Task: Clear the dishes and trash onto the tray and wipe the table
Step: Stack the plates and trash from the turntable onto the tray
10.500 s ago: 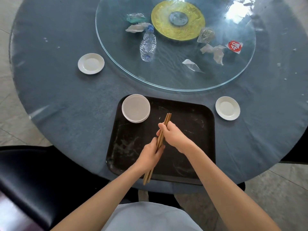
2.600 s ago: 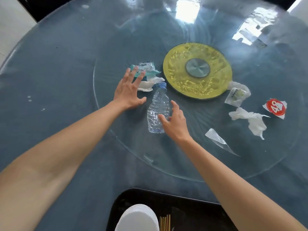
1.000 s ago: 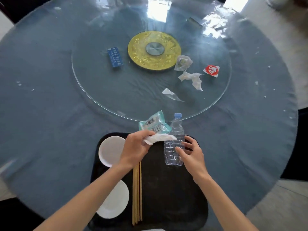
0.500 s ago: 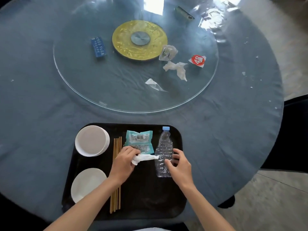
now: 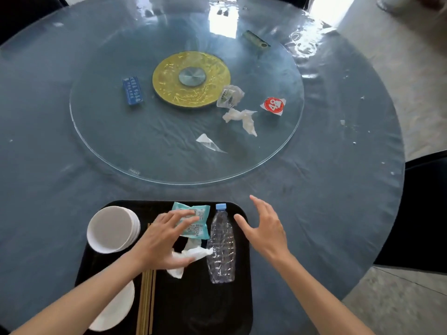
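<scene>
Over the black plastic tray (image 5: 200,308) at the table's near edge, I am holding my left hand (image 5: 161,240) and right hand (image 5: 263,229) splayed, gripping nothing. I am judging the clear crushed water bottle (image 5: 221,247), lying near the tray's right rim, liable to roll off; the crumpled white tissue (image 5: 191,256) is touching it.

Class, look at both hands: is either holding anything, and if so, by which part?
Nothing is held. The left hand and right hand are open above the tray.
</scene>
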Demonstrator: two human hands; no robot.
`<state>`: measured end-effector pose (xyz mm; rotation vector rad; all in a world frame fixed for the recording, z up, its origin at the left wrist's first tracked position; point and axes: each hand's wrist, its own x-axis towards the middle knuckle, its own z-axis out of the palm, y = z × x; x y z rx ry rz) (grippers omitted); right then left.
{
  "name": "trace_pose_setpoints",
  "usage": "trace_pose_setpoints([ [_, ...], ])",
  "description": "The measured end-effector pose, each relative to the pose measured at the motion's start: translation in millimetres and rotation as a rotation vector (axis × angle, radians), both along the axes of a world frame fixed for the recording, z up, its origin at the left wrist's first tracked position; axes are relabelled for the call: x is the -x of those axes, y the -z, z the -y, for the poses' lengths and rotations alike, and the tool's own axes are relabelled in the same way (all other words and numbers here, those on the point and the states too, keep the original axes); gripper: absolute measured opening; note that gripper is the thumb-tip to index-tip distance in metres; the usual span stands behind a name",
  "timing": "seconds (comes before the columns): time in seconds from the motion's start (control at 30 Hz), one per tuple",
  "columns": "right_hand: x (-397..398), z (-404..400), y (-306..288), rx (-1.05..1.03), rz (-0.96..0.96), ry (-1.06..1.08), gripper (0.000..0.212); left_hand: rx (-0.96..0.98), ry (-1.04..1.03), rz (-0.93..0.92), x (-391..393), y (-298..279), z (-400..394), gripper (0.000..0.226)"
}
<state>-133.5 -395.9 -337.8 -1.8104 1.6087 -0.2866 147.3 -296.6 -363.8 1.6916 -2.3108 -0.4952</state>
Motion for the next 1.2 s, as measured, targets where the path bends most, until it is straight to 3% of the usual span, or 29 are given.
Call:
trace_pose_setpoints([
  [0.27, -17, 141, -13, 0.134, 0.028, -0.029, 0.076, 0.173, -0.244, 0.028, -29, -35, 175, 0.077],
  [0.47, -58, 239, 0, 0.134, -0.021, -0.085, 0.073, -0.035, -0.219, 0.085, -28, -11, 261, 0.087],
  [0.57, -79, 277, 16, 0.136, -0.054, -0.139, 0.071, -0.125, -0.198, 0.089, -25, 14, 280, 0.077],
  [0.67, -96, 301, 34, 0.134, -0.109, -0.186, 0.068, -0.126, -0.214, 0.027, -32, 39, 287, 0.055],
  [0.9, -112, 320, 80, 0.179, -0.029, -0.145, 0.056, 0.149, -0.214, -0.062, -51, 61, 308, 0.02],
  [1.03, -108, 325, 97, 0.273, 0.101, -0.091, 0.032, 0.163, -0.346, -0.211, -58, 61, 341, 0.012],
  [1.2, -96, 335, 92, 0.391, 0.196, -0.093, 0.018, 0.143, -0.526, -0.435, -56, 37, 400, 0.01],
])
